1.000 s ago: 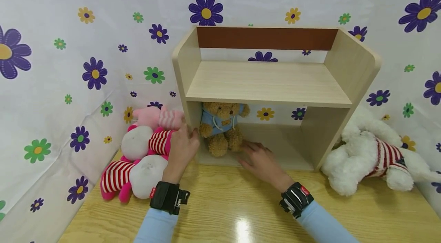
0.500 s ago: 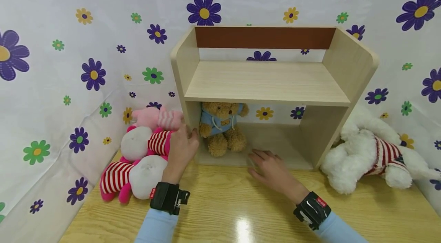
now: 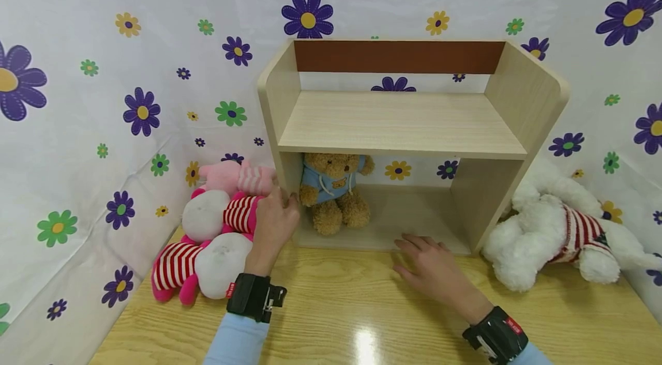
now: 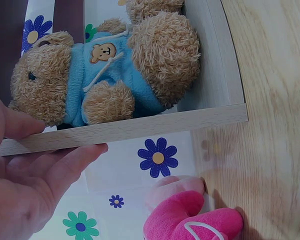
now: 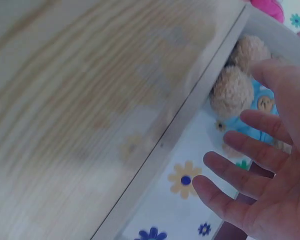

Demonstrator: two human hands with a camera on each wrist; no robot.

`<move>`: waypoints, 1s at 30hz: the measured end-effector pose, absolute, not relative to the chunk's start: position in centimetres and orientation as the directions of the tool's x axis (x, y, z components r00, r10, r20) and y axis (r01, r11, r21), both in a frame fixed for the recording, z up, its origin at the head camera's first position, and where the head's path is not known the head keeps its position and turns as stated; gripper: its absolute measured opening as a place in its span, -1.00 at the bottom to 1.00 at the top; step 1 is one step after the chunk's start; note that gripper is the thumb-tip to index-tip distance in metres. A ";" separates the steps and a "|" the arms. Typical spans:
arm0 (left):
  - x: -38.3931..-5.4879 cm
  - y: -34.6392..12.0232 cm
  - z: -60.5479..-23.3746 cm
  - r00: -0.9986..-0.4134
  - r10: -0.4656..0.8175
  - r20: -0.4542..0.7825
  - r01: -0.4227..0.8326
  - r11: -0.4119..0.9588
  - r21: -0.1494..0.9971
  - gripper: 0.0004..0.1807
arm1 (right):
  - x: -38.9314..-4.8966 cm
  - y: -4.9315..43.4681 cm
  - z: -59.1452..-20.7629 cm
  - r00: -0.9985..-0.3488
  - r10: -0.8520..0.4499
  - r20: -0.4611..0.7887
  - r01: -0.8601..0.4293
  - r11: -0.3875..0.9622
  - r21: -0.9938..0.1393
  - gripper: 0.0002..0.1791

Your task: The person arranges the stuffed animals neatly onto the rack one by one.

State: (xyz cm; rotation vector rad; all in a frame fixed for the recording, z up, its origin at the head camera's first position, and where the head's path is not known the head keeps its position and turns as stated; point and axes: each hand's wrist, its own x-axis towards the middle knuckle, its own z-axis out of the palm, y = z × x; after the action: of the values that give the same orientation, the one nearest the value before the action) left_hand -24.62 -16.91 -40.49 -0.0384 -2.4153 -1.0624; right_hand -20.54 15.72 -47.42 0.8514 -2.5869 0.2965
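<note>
The right hand (image 3: pixel 429 270) has moved away from the bear's foot and to the right, towards the right end of the shelf's front edge; the bear (image 3: pixel 331 184) sits where it did. The right hand holds nothing, its fingers apart and slightly bent; whether its fingertips touch the shelf (image 3: pixel 403 120) I cannot tell. The left hand (image 3: pixel 274 224) grips the shelf's left side panel, thumb inside and fingers (image 4: pixel 75 160) outside. The bear, in a blue hoodie, sits upright in the lower compartment, at its left end, near that panel. Left of the shelf, 2 striped toys (image 3: pixel 207 215) with white heads lie on the table (image 3: pixel 331 296), with 1 pink toy (image 3: pixel 224 175) behind them. A white toy (image 3: pixel 543 233) in a striped top lies to the shelf's right.
</note>
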 end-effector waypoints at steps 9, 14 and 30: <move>-25.0 -17.0 -40.0 -0.872 -0.152 0.466 0.229 0.713 0.662 -0.83 | -20.0 18.7 -47.1 -0.757 -0.443 0.481 -0.553 0.826 -0.110 -0.44; -25.0 -17.1 -40.1 -0.884 -0.149 0.443 0.222 0.701 0.678 -0.85 | -19.6 20.3 -47.1 -0.765 -0.409 0.496 -0.530 0.838 -0.126 -0.49; -24.6 -17.0 -40.4 -0.900 -0.163 0.405 0.192 0.685 0.702 -0.80 | -18.3 24.8 -46.1 -0.830 -0.265 0.491 -0.408 0.889 -0.210 -0.59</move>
State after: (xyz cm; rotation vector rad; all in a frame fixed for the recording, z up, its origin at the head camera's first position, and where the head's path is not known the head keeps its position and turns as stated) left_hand -24.61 -16.98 -40.40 -0.0226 -2.4569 -1.0945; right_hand -18.30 24.80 -46.15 0.4901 -2.5959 0.4252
